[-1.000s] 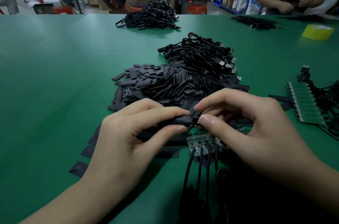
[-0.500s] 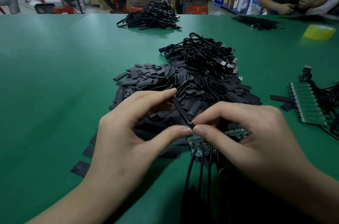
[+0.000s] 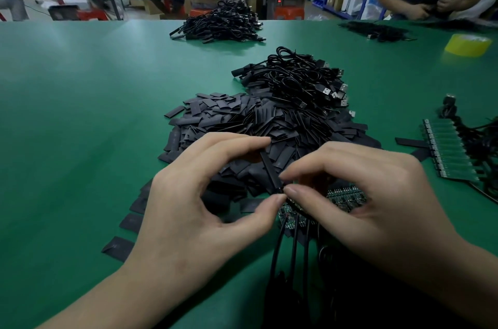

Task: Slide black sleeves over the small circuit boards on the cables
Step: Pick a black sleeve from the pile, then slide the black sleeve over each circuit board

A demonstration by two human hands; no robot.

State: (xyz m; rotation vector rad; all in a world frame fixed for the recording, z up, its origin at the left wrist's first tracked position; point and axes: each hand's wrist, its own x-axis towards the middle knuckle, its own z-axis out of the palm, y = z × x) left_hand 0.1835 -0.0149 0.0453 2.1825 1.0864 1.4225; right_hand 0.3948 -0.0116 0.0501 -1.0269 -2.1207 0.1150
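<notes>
The left hand's [image 3: 188,202] fingers [image 3: 258,141] curl round 1 black sleeve [image 3: 269,172], index tip on its far end and thumb at its near end, so it stands tilted between them. The right hand's [image 3: 372,202] thumb and index tip pinch that same near end; whether a board is inside cannot be told. Just under the fingertips lies a row of small circuit boards [image 3: 345,195], with cables [image 3: 292,248] running toward the person. Beyond is a heap of loose sleeves [image 3: 242,118], then a pile of USB leads [image 3: 299,80]. To the right on the green surface [image 3: 80,113] lie a green board strip [image 3: 450,151] and, far off, a yellow tape roll [image 3: 467,44].
</notes>
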